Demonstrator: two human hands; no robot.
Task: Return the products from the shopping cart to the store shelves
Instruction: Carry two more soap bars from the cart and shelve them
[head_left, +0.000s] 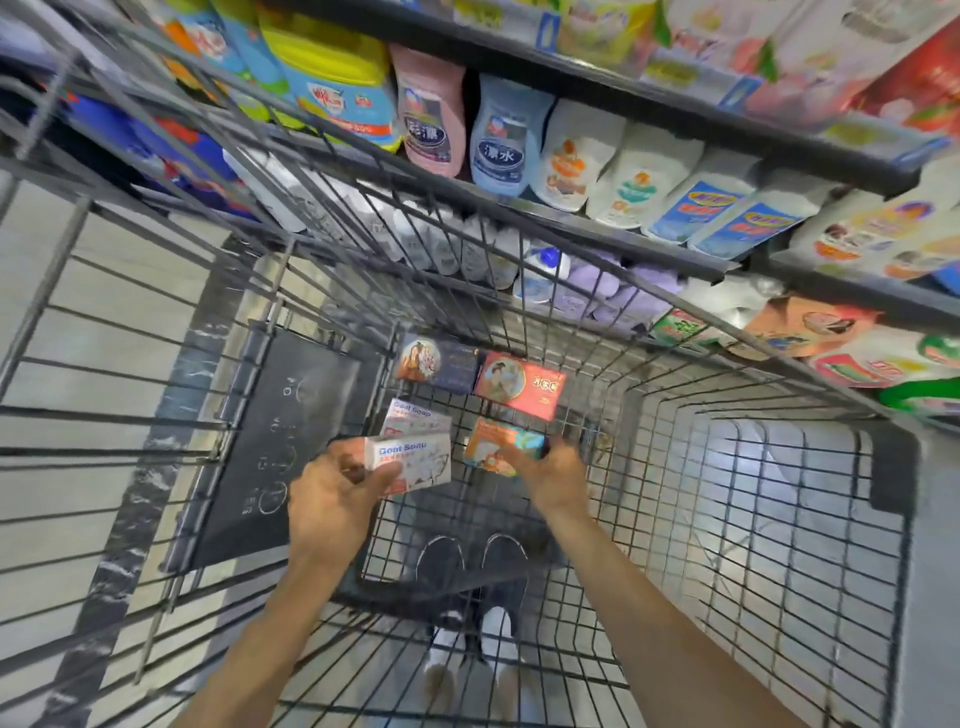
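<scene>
We look down into the wire shopping cart, which fills most of the view, with the store shelves running across from twelve to three o'clock, packed with detergent bottles and refill pouches. Both our forearms reach in from six o'clock over the cart's near edge. Our left hand is raised inside the basket, thumb on top and fingers curled beneath a white Goat Soap box, gripping it at its left end. Our right hand is lower, toward one o'clock of the left, its fingers bent over the right end of an orange soap box; the picture is blurred there, so how firmly it grips we cannot tell. A second Goat Soap box lies just behind the held one at twelve o'clock. Farther back on the cart floor lie a dark blue box and a red box, side by side and touching. A dark folded flap stands at nine o'clock of the hands.
</scene>
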